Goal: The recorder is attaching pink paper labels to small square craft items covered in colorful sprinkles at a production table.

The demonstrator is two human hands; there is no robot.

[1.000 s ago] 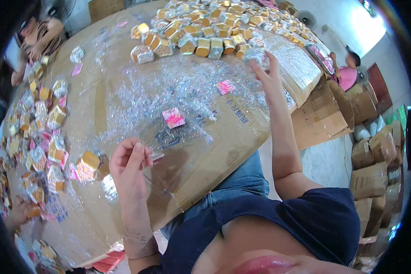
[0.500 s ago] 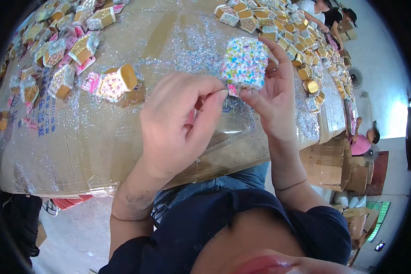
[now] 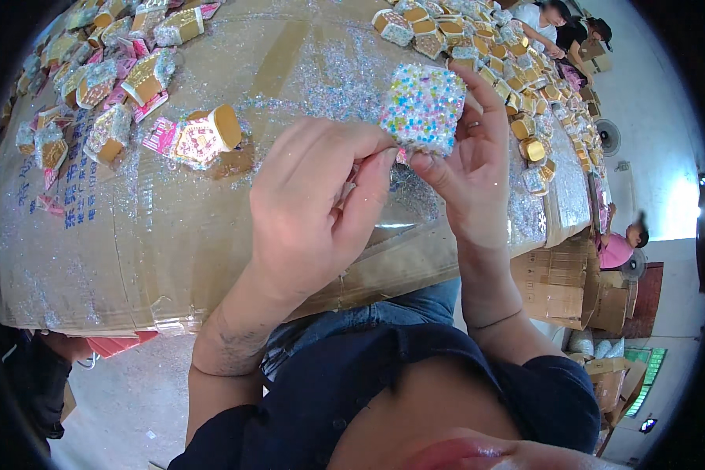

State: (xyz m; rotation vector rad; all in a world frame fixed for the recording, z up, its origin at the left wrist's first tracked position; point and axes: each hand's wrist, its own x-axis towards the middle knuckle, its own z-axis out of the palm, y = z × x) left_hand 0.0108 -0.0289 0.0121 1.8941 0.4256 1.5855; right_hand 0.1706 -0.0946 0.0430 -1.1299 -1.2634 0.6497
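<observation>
My right hand (image 3: pixel 482 157) grips a small house-shaped ornament (image 3: pixel 423 108), raised over the table with one beaded face showing in blue, pink, yellow and white. The thumb lies at its lower edge, and the fingers wrap round its right side. At the ornament's lower left corner my left hand (image 3: pixel 313 192) is closed in a pinch. A bit of pink (image 3: pixel 403 156) shows beside those fingertips; whatever they hold is too small to make out. Left of my left hand, a similar little house (image 3: pixel 204 139) with a gold base lies on its side next to a pink card (image 3: pixel 160 136).
Brown cardboard (image 3: pixel 172 258) covers the table, strewn with glitter. Many little houses lie in a pile at far left (image 3: pixel 94 86) and another at far right (image 3: pixel 517 70). Co-workers (image 3: pixel 540 23) are at the far right; a dark-clothed person (image 3: pixel 35 384) is at lower left. Cartons (image 3: pixel 556 278) stand right.
Both hands keep their hold with the ornament in almost the same spot, shifted slightly right. At lower left, the other person's arm has come into view.
</observation>
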